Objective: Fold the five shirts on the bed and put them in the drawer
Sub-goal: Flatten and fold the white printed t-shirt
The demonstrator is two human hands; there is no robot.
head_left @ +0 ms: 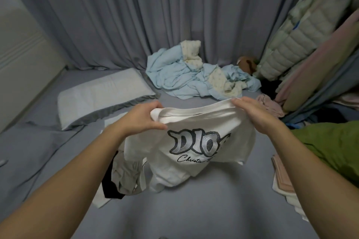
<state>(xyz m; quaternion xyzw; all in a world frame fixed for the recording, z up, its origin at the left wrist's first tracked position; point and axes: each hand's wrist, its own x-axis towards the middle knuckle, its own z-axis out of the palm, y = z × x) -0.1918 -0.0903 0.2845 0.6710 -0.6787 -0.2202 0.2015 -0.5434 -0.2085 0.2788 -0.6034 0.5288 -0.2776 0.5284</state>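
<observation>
Left hand and right hand both pinching white shirt top edge, lifted over bed. Clothes pile beneath left; pillow beyond.

We see a dim bedroom under soft, even, cool light with no visible source and no glare. Shadows are faint, deepest in the folds of the grey curtain at the far side and beneath the white shirt near the middle. The wide lens bends the edges: the wall at left and the hanging clothes at right lean inward. Detail is soft throughout, the far right corner blurriest.
</observation>
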